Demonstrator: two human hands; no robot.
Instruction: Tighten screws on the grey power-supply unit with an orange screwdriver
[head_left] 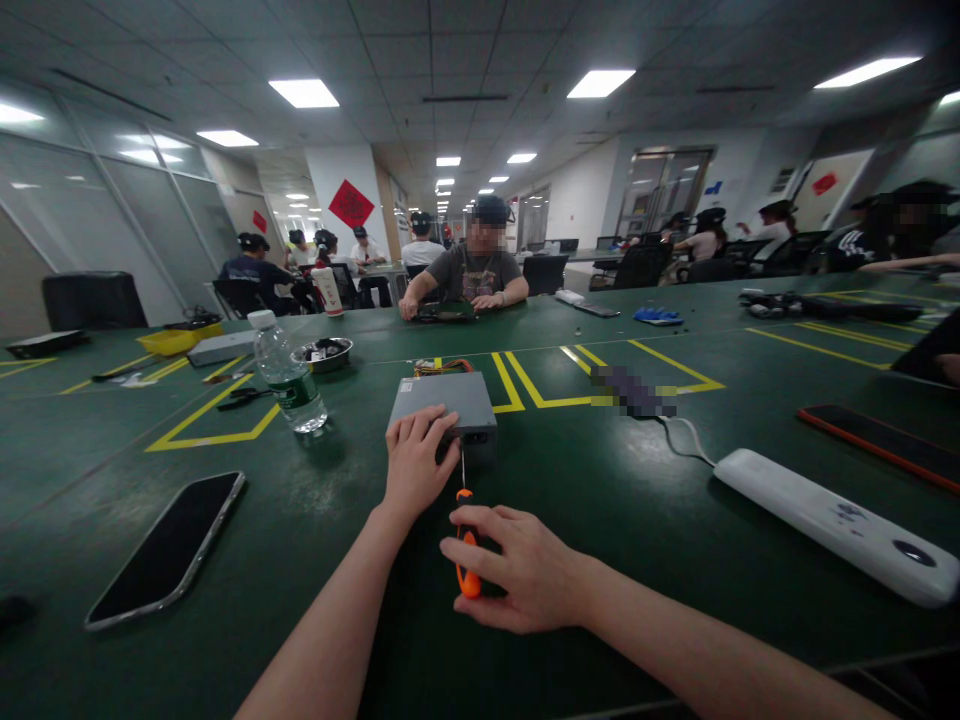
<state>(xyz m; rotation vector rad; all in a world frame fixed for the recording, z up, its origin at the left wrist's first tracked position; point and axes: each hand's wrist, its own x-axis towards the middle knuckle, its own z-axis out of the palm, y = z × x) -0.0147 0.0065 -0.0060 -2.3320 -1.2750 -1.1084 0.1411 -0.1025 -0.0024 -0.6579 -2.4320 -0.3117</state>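
Well, the power supply (459, 392) looks closed up, left hand (416, 465) spread on it, right hand's (529, 570) fingers gripping a screwdriver (469, 582) at its front.

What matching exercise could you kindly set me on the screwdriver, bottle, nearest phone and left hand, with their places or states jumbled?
1. Screwdriver
2. Bottle
3. Nearest phone
4. Left hand

A. Lies flat, dark face up
B. Rests on the grey box
C. Held by the right hand
D. Stands upright, white cap on

Pairs: 1-C; 2-D; 3-A; 4-B
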